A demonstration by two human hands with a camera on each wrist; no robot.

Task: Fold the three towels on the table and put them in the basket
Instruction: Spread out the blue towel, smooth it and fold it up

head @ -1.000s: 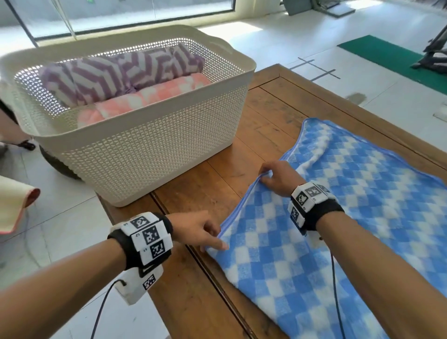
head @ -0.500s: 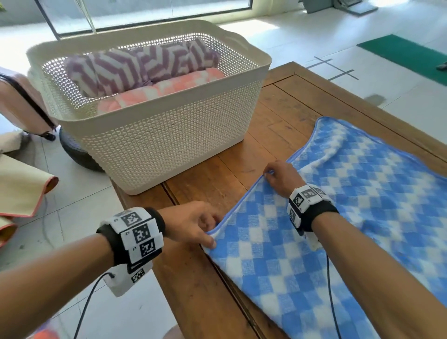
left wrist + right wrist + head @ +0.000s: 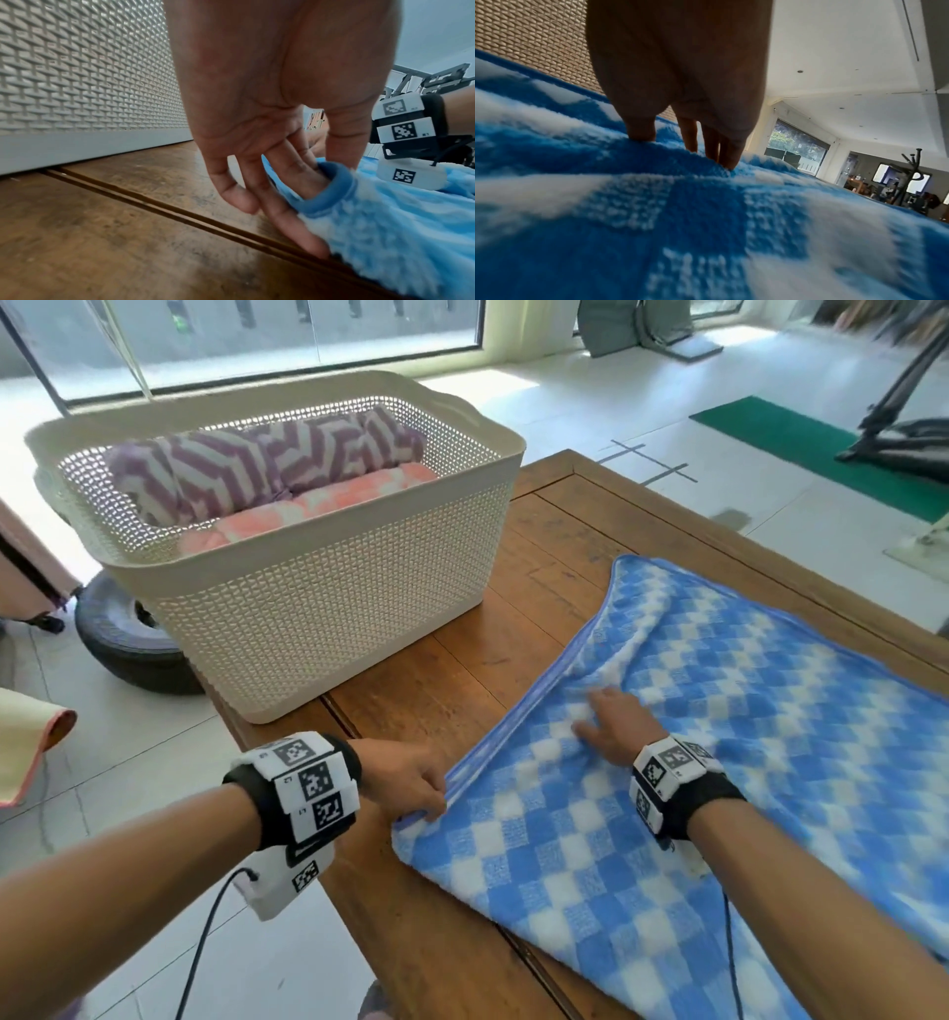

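**Now: both hands on the blue check towel, two towels in basket**

Head view: blue-and-white check towel (image 3: pixel 719 762) lies spread on the wooden counter (image 3: pixel 447 660), to the right of the cream basket (image 3: pixel 328 618), which stands at the counter's far-left end. Left hand (image 3: pixel 405 783) is at the towel's near-left edge w/ fingers curled, pinching the blue hem, which is lifted a bit there. Right hand (image 3: pixel 611 726) lies further in on the cloth, fingers fairly straight and pressing down; fabric bunches into a ridge just ahead of them, running toward the far corner. Inside the basket: purple-and-white zigzag towel (image 3: pixel 267 454) at the back, pink-and-white towel (image 3: pixel 308 505) in front of it, both folded or rolled. Both wrists wear white tagged bands w/ cables. On the floor left of the counter sits a black tyre (image 3: pixel 123 644); green mat (image 3: pixel 821 449) far right.

Left wrist view: left hand (image 3: pixel 270 132) has fingers (image 3: pixel 303 172) tucked under the towel's (image 3: pixel 385 233) rolled blue hem, thumb on top, so it's holding the edge. Little finger and its neighbour hang free near the counter (image 3: pixel 128 233) boards. Basket (image 3: pixel 90 71) wall is close behind. Right wristband shows beyond.

Right wrist view: right hand (image 3: pixel 680 81) comes down onto the towel (image 3: pixel 706 223), fingertips (image 3: pixel 729 160) and thumb dug into the pile, nothing gripped as far as I can see. Basket (image 3: pixel 534 40) mesh is behind, upper left.
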